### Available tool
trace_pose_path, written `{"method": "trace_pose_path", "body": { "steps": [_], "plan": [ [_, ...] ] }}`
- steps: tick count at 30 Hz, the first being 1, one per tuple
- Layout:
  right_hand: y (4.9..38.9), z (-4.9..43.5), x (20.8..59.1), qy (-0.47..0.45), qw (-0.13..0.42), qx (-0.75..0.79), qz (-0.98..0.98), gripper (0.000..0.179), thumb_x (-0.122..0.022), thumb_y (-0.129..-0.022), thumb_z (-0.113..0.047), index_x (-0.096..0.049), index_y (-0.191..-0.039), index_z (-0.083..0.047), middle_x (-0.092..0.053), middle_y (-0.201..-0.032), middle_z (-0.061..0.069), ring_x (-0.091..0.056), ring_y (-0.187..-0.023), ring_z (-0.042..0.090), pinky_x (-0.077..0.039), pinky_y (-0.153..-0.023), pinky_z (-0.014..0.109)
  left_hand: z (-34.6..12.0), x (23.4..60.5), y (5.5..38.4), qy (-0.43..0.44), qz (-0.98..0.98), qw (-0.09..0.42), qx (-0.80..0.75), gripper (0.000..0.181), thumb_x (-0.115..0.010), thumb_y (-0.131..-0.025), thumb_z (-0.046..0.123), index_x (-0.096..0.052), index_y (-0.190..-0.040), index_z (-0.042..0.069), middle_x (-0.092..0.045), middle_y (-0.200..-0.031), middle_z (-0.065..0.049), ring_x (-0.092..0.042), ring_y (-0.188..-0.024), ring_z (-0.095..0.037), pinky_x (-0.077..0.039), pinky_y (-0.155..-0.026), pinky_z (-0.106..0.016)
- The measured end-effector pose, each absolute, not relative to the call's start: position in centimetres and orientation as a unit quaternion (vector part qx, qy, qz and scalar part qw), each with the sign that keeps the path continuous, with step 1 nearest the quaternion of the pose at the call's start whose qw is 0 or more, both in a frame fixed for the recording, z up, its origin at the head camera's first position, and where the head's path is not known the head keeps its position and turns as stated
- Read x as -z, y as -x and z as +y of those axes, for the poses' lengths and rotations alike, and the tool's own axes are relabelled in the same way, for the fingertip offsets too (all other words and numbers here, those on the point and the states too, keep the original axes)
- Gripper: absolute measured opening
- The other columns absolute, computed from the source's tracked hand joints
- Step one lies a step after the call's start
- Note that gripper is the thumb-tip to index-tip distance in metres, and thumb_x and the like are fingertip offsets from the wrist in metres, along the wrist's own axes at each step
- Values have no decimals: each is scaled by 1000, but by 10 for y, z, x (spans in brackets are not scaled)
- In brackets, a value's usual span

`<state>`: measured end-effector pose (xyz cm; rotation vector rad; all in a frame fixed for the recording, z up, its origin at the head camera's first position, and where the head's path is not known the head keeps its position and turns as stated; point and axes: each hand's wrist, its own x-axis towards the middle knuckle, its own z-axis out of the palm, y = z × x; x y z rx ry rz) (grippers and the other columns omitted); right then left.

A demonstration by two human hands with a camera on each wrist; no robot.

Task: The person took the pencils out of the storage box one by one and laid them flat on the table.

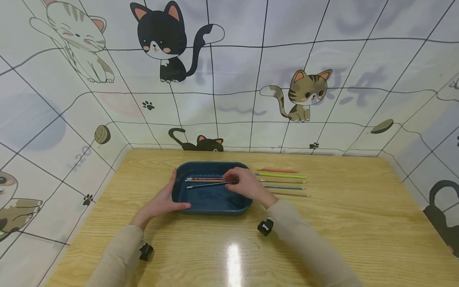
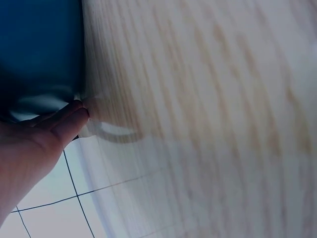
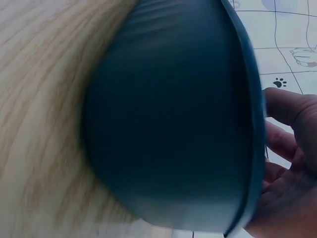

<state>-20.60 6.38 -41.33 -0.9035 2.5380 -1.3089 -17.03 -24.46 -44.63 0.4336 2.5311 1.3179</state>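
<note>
A dark blue tray (image 1: 211,209) sits on the table with a few pencils inside. My left hand (image 1: 166,199) grips its left side, thumb over the near rim and fingers along the outer wall; the left wrist view shows those fingers against the tray. Over the tray's right half, my right hand (image 1: 247,184) pinches a dark pencil (image 1: 206,185) near its right end, its silver end pointing left. Behind it lie a red pencil (image 1: 206,179) and a tan pencil (image 1: 201,181), their right ends hidden by the hand. In the right wrist view the tray wall covers the fingertips.
Right of the tray several pencils lie in a row on the wooden table (image 1: 344,207), among them an orange one (image 1: 279,170), a yellow-green one (image 1: 283,175) and a blue one (image 1: 285,187). A cat-patterned sheet (image 1: 236,79) stands behind and at both sides.
</note>
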Motion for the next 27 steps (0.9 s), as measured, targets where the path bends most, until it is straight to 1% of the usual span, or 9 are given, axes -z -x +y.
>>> {"method": "trace_pose_path", "body": {
  "steps": [4, 10, 14, 20, 24, 27],
  "plan": [
    [207, 56, 417, 299, 77, 438, 844, 20, -67, -89, -5, -68, -107, 1, -64, -103, 11, -60, -93, 21, -49, -81, 32, -245, 448, 172, -144, 868, 126, -457, 128, -84, -75, 34, 14, -152, 6, 9, -158, -20, -1, -143, -40, -10, -110, -60],
    [209, 46, 423, 293, 74, 440, 846, 19, -69, -87, -3, -68, -106, 1, -65, -103, 13, -59, -92, 22, -48, -81, 33, -245, 447, 172, -140, 869, 125, -458, 128, -85, -74, 34, 13, -153, 5, 8, -158, -21, -1, -143, -41, -10, -110, -60],
    [211, 41, 426, 287, 69, 430, 853, 18, -70, -86, -3, -68, -104, 0, -65, -100, 12, -60, -90, 21, -49, -80, 32, -246, 446, 171, -140, 870, 125, -457, 128, -85, -75, 33, 13, -153, 6, 8, -158, -21, 0, -143, -41, -10, -110, -61],
    [214, 36, 430, 272, 85, 404, 869, 18, -71, -85, -6, -69, -102, -4, -66, -98, 5, -60, -91, 19, -49, -81, 31, -246, 446, 170, -142, 866, 131, -462, 128, -84, -75, 33, 15, -153, 11, 9, -159, -20, 1, -143, -41, -9, -109, -61],
    [216, 32, 432, 266, 96, 398, 873, 19, -72, -84, -6, -69, -103, -4, -66, -100, 5, -60, -94, 20, -48, -84, 33, -246, 446, 170, -139, 864, 134, -466, 127, -83, -76, 34, 16, -153, 12, 10, -159, -19, 2, -143, -39, -8, -110, -60],
    [218, 29, 433, 256, 107, 393, 877, 21, -72, -85, -6, -70, -105, -5, -66, -103, 6, -60, -99, 22, -48, -88, 36, -245, 446, 170, -140, 862, 134, -469, 128, -83, -76, 35, 16, -153, 12, 10, -159, -18, 2, -143, -39, -9, -110, -60]
  ]
}}
